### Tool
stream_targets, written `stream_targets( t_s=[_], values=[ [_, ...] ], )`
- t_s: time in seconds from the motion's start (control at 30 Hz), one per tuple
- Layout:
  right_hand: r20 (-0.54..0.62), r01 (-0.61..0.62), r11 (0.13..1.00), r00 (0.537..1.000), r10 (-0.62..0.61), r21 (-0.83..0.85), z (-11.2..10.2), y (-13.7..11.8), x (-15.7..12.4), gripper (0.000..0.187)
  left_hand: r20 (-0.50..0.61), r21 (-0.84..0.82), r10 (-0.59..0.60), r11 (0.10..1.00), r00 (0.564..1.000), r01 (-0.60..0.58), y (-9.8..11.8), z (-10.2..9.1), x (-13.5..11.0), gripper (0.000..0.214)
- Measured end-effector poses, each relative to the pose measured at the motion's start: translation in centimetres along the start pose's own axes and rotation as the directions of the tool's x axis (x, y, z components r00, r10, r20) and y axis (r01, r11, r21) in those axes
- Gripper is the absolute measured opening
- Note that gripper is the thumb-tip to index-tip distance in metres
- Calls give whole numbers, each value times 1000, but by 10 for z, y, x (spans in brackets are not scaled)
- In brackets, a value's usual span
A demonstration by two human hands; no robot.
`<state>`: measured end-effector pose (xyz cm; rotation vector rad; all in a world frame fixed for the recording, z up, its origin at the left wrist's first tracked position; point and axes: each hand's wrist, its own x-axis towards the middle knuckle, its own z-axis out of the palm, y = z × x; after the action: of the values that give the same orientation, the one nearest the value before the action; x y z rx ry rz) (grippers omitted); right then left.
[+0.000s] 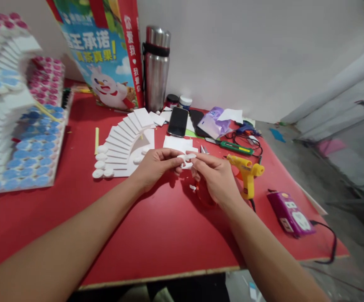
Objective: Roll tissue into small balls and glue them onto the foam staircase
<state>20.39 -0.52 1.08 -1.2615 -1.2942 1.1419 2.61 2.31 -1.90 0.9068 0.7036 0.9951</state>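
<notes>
Both my hands meet over the middle of the red table [156,235]. My left hand [156,165] and my right hand [215,176] each pinch a small white foam piece [186,159] between fingertips, holding it just above the table. A red tape ring [204,193] lies under my right hand, partly hidden. A white foam staircase model [125,142] with round white pads along its edge stands just left of my left hand. A yellow hot glue gun [247,174] lies just right of my right hand.
A larger foam model with blue and pink discs [18,126] fills the far left. A steel flask [156,67], colourful carton [106,54], phones [178,121], green-handled tool [233,147], purple power strip [290,214] and white foam sheets [178,144] lie around.
</notes>
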Motion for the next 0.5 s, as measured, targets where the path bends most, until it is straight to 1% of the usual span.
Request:
stream_targets(
  t_s=[0.23,0.37,0.5],
  values=[
    [-2,108,984,994,-109,-143,-1,3,3,21,-7,20,-2,1000,1000,2,1,2,-2,35],
    [2,177,956,983,-181,-235,-2,3,3,21,-14,15,-7,1000,1000,7,1,1,-1,38],
    [12,244,922,968,-252,-301,0,1,3,21,-34,12,-4,1000,999,5,-1,0,0,35]
  ],
)
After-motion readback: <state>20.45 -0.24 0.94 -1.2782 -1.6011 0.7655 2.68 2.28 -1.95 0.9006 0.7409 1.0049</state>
